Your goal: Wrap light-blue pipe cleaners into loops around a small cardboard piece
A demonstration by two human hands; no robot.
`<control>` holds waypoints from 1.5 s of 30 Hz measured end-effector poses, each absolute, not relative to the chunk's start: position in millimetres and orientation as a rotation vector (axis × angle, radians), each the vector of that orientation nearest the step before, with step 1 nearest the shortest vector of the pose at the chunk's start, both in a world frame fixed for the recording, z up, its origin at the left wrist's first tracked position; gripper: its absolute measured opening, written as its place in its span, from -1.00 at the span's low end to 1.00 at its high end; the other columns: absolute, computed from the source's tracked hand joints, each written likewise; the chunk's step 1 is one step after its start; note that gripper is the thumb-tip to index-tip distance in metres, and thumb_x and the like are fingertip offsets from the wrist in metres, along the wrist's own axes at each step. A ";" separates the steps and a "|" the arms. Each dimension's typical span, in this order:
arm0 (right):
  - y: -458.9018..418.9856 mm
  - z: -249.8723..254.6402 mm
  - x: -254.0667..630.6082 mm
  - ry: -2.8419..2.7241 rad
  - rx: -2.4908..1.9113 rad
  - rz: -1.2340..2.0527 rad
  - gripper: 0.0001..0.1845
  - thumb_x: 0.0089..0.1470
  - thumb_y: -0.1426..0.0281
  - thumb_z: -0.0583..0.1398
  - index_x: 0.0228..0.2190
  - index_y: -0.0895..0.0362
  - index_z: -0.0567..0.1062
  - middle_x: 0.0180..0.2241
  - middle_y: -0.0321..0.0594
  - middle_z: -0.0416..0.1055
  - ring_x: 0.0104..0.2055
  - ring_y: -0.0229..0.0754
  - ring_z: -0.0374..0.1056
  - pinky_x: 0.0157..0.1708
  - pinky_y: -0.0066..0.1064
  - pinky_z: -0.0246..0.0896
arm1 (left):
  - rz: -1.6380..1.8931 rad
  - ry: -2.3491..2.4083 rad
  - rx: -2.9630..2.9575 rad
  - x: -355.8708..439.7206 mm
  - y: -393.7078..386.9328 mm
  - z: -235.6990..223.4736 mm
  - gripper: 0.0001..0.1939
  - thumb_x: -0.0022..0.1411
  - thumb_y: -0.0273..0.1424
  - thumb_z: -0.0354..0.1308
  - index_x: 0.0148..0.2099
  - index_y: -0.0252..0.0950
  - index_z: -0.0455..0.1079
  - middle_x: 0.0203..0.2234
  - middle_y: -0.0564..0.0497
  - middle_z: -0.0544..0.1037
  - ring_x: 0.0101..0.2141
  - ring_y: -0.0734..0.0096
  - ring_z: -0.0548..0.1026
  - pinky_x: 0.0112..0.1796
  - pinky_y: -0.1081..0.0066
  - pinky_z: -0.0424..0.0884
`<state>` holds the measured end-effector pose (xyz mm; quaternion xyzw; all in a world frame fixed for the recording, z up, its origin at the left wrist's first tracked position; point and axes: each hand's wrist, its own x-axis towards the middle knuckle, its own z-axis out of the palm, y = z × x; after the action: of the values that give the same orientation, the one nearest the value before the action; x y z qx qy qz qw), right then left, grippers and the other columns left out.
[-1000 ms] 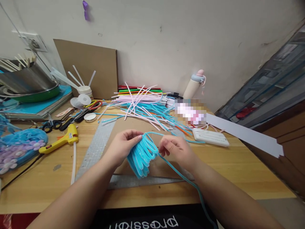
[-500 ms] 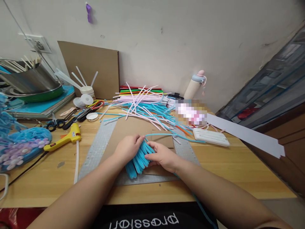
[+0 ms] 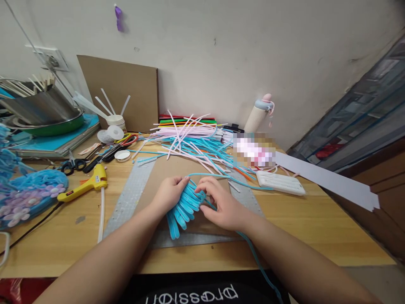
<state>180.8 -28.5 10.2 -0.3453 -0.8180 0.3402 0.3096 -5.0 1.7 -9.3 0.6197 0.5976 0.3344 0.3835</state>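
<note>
My left hand (image 3: 169,195) is closed around the gathered end of a bundle of bright blue pipe cleaners (image 3: 181,212), bent into several long loops. The loops fan out toward me and to the right, like petals. At the fan's right edge, my right hand (image 3: 221,202) has its fingers curled over a loop, with the thumb just below. One blue strand runs from the top of the bundle to the right across the table. Another blue strand (image 3: 257,257) hangs from beneath my right wrist over the table's front edge. Under the hands lies a cardboard sheet (image 3: 152,185) on a grey cutting mat (image 3: 122,207).
Loose blue and pink pipe cleaners (image 3: 196,145) are heaped behind the cardboard. To the left lie a yellow glue gun (image 3: 88,184), scissors (image 3: 73,164) and a blue flowered piece (image 3: 34,196). On the right are a white power strip (image 3: 280,182) and a bottle (image 3: 256,116).
The loops have spread further apart into a fan. My right hand's fingers have lifted and opened a little at the fan's right edge. My left hand keeps its grip.
</note>
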 end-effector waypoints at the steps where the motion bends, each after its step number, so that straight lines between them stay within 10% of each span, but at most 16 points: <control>1: -29.8 12.3 181.3 -2.233 -0.858 0.796 -0.67 -0.08 0.56 0.13 -0.21 0.08 0.32 -0.10 -0.15 0.22 -0.08 -0.15 0.21 -0.07 -0.25 0.17 | 0.842 1.498 1.516 -5.7 2.2 -8.3 -0.55 0.09 -0.04 -0.01 -0.55 -0.33 0.34 -0.73 0.10 0.34 -0.65 0.49 0.27 -0.61 0.51 0.13; 19: -27.0 14.1 187.4 -2.255 -0.725 0.366 -0.84 0.07 0.40 0.13 -0.24 0.12 0.36 -0.19 -0.12 0.36 -0.10 -0.15 0.27 -0.11 -0.28 0.19 | 0.652 1.073 1.050 -18.1 7.4 0.7 -0.58 0.02 -0.05 0.12 -0.46 -0.37 0.41 -0.65 0.06 0.41 -0.70 0.65 0.24 -0.67 0.59 0.13; 45: -38.3 3.0 171.6 -2.186 -1.039 0.567 -0.95 0.01 0.50 0.12 -0.45 0.14 0.36 -0.44 -0.26 0.30 -0.37 -0.23 0.21 -0.36 -0.38 0.08 | 1.077 1.378 1.436 -2.6 0.3 -6.2 -0.65 0.08 -0.15 0.06 -0.51 -0.35 0.33 -0.70 0.12 0.31 -0.64 0.55 0.24 -0.59 0.54 0.16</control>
<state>171.6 -38.3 3.0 -0.3958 -0.8324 0.2161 0.3220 -2.6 0.3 -6.2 0.5742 0.5511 0.4308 0.4254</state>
